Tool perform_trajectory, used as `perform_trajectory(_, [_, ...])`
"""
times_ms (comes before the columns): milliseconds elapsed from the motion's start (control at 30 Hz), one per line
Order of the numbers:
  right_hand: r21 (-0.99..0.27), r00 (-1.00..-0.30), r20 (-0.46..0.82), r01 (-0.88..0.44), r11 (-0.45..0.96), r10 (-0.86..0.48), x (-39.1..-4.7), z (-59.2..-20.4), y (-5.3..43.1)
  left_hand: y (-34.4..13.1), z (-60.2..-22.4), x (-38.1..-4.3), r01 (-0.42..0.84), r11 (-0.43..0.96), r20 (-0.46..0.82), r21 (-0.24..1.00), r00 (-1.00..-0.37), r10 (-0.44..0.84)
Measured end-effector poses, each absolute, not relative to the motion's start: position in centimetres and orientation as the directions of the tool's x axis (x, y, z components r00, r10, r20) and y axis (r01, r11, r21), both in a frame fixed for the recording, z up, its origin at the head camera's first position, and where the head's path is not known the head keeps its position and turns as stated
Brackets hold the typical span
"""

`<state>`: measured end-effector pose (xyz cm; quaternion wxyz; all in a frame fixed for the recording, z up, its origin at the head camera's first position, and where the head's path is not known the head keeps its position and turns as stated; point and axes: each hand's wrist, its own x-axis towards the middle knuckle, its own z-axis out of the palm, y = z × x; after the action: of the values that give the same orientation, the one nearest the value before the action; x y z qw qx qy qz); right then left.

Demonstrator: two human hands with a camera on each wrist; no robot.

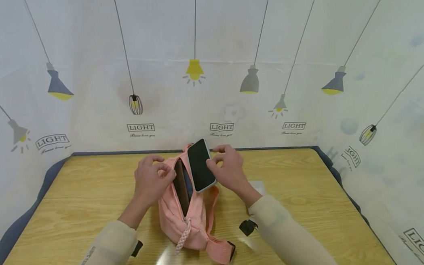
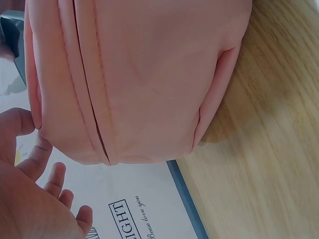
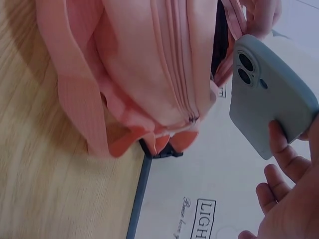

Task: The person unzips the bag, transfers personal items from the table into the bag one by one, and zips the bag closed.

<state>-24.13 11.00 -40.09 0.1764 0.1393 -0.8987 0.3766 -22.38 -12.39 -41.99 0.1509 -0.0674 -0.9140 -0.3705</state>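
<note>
A pink waist bag (image 1: 199, 226) lies on the table with its top zip undone, and a brown item (image 1: 180, 183) shows inside the opening. My left hand (image 1: 151, 178) pinches the left edge of that opening between thumb and index finger; in the left wrist view the fingertips (image 2: 37, 124) grip the fabric. My right hand (image 1: 230, 168) holds a smartphone (image 1: 200, 165) by its right side, tilted above the bag's right edge. The phone's dark screen faces me in the head view. Its pale grey-blue back (image 3: 269, 94) with two camera lenses appears in the right wrist view.
A braided zip pull (image 1: 183, 235) hangs at the bag's near end. The bag's strap (image 1: 221, 250) trails to the right, with a black buckle (image 1: 247, 227) near my right sleeve. A pale flat item (image 1: 258, 186) lies partly behind my right wrist. A printed backdrop surrounds the table (image 1: 291, 176).
</note>
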Motion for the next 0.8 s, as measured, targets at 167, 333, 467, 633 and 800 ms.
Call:
perform_trajectory(167, [-0.631, -0.896, 0.429, -0.387, 0.672, -0.114, -23.9, -40.5, 9.7, -12.2, -42.0, -22.5, 0.241, 0.717, 0.339, 0.654, -0.941, 0.007])
perform_trajectory(333, [-0.607, -0.881, 0.462, -0.399, 0.688, -0.103, -23.6, -41.4, 8.7, -12.0, -41.9, -22.5, 0.241, 0.72, 0.344, 0.65, -0.939, 0.004])
perform_trajectory(467, [-0.606, -0.881, 0.458, -0.404, 0.685, -0.114, -23.3, -41.9, 8.0, -11.9, -41.8, -22.6, 0.227, 0.728, 0.334, 0.647, -0.942, -0.004])
perform_trajectory(633, [-0.608, -0.902, 0.405, -0.39, 0.691, -0.153, -22.9, -42.5, 7.4, -11.7, -41.5, -22.7, 0.218, 0.732, 0.326, 0.646, -0.945, -0.006])
perform_trajectory(800, [-0.596, -0.916, 0.338, -0.384, 0.705, -0.214, -22.3, -43.2, 6.7, -11.5, -41.4, -22.8, 0.216, 0.73, 0.32, 0.648, -0.947, -0.005])
